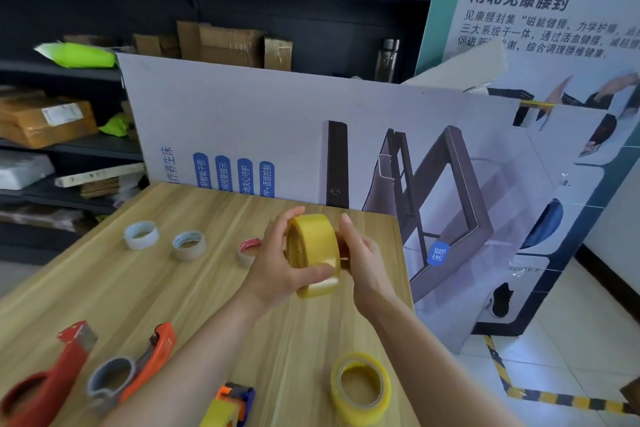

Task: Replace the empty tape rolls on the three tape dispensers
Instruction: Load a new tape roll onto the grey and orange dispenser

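Both hands hold a full yellow tape roll point(313, 253) upright above the wooden table point(145, 288). My left hand point(277, 263) grips its left side, thumb across the lower edge. My right hand point(363, 256) presses its right side. Three empty cores stand farther back: a white core point(141, 235), a grey core point(189, 245), and a red-rimmed core point(248, 250) partly hidden by my left hand. Near me lie a red dispenser point(52, 378), an orange dispenser point(138, 367) with a grey core, and a blue-orange dispenser point(232, 402) loaded with yellow tape. Another yellow roll point(361, 388) lies flat at the front right.
A large printed board point(277, 128) leans upright behind the table's far edge. Dark shelves point(69, 73) with cardboard boxes fill the left and back. A teal poster point(536, 10) stands at the right. The table's right edge drops to a tiled floor point(571, 340) with yellow-black tape.
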Demonstrator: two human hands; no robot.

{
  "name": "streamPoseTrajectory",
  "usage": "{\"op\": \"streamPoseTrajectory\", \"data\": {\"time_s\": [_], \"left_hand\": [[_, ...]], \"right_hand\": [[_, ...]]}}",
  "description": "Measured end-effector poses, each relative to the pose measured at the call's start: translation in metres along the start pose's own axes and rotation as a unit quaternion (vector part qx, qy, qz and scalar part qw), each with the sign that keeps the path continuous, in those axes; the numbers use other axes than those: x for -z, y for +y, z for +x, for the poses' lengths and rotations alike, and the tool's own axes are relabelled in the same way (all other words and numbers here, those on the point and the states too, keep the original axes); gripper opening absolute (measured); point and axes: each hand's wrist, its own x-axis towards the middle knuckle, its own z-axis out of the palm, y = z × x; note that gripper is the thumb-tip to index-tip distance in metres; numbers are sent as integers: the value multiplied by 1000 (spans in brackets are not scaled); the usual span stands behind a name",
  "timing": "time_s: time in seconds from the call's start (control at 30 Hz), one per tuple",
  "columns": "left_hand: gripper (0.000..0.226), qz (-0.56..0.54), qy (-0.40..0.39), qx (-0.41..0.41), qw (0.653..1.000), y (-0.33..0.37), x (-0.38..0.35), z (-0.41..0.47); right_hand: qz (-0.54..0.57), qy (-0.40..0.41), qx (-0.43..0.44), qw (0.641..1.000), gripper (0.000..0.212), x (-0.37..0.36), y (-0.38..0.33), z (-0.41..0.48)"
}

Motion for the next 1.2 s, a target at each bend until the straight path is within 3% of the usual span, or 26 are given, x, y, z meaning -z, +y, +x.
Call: {"op": "streamPoseTrajectory", "data": {"time_s": [0.1,0.2,0.33,0.47,0.67,0.8,0.9,1.07,1.2], "left_hand": [[100,77,26,-45,996,-6,13,-3],[109,69,35,-56,995,-9,31,-6],[111,-94,69,69,991,-8,70,-2],[91,-154,21,174,972,-9,109,-3],[73,-137,33,90,986,-9,150,-8],[77,-85,12,13,996,-14,172,-11],[84,-32,-5,-29,999,-20,192,-8],[94,-94,-28,35,995,-24,223,-6],[84,-124,-68,99,985,-30,237,-10]], "right_hand": [[-7,-46,13,999,36,-16,-6,0],[29,-80,1,996,25,-31,-3,0],[45,-116,-4,992,22,-58,7,-1],[50,-142,-11,989,23,-92,12,0],[28,-94,-23,995,31,-146,1,1],[10,-77,-22,997,42,-177,-3,3],[9,-72,-14,997,37,-193,-1,5],[21,-70,-11,997,27,-218,7,3],[61,-66,-12,996,43,-234,12,1]]}}
